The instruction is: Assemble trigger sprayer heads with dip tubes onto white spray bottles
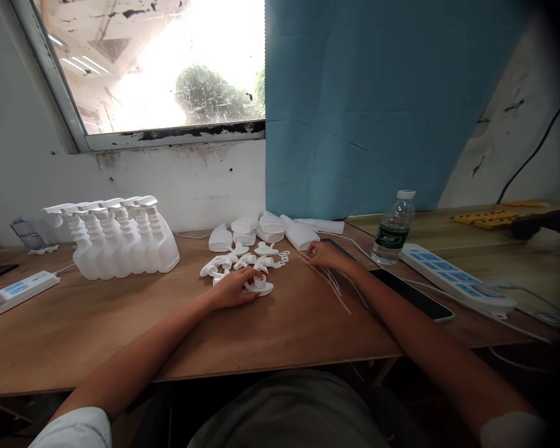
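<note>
My left hand (236,289) is closed around a white plastic sprayer head (264,289), low over the table near its middle. Beyond it lies a loose group of white trigger sprayer parts (213,266), with small white rings (284,257) at their right end. My right hand (325,255) is closed, fingertips together at several thin white tubes (335,285) that trail toward me. It seems to pinch one of them. Behind both hands, several white bottles (267,225) lie on their sides in a row.
At left stands a tight row of white spray bottles (121,246) with heads on. Power strips (457,283) (25,291) lie at both sides. On the right are a phone (413,295) and a water bottle (391,236). The brown table (280,339) ends close to my body.
</note>
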`<state>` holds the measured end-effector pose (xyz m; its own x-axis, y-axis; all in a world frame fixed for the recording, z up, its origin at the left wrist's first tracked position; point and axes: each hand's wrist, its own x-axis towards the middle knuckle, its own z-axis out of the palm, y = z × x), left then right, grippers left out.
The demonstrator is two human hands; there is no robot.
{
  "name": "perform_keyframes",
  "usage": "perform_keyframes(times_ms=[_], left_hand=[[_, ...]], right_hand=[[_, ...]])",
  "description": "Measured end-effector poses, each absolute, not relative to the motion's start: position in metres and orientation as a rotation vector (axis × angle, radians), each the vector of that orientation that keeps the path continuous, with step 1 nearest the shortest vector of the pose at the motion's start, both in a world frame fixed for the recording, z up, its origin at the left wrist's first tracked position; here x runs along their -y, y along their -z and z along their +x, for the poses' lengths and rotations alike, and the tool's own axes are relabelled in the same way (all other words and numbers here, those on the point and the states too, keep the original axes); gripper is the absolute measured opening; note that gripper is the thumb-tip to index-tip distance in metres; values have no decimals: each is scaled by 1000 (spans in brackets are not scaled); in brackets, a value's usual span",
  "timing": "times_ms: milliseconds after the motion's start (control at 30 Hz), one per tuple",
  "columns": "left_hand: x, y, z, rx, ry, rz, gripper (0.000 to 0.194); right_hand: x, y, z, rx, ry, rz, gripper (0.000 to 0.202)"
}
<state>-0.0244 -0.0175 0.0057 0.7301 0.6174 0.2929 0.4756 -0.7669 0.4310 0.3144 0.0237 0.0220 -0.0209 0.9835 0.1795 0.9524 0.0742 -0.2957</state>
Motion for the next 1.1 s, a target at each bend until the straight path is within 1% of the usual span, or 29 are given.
perform_keyframes(times_ms=[33, 100, 200, 300, 367, 433, 567, 800, 933, 1100], left_hand=[[17, -6, -24, -849, -605, 2610, 39], [17, -5, -25, -849, -600, 2609, 39], [17, -4, -24, -866, -609, 2596, 39], [17, -2, -23, -899, -633, 2556, 46], [17, -1, -22, -907, -649, 2526, 55], [17, -1, -21, -895, -650, 2527, 58], [15, 0, -22, -833, -644, 2590, 54], [13, 3, -23, -852, -653, 2625, 55], [12, 4, -22, -837, -652, 2634, 52], [12, 4, -23, -840, -640, 2617, 55]], right_hand=[[-22, -25, 315, 2001, -179, -1899, 31], [-18, -32, 315, 1922, -388, -1749, 33], [-13, -42, 311, 1713, -777, -1346, 33], [-11, -51, 300, 1531, -963, -962, 35], [-9, -53, 289, 1445, -981, -818, 39], [-5, -51, 275, 1381, -943, -801, 38], [8, -40, 243, 1384, -949, -818, 39], [30, -29, 196, 1549, -1174, -564, 33], [32, -25, 190, 1631, -1103, -544, 32], [33, -27, 191, 1626, -1027, -556, 31]])
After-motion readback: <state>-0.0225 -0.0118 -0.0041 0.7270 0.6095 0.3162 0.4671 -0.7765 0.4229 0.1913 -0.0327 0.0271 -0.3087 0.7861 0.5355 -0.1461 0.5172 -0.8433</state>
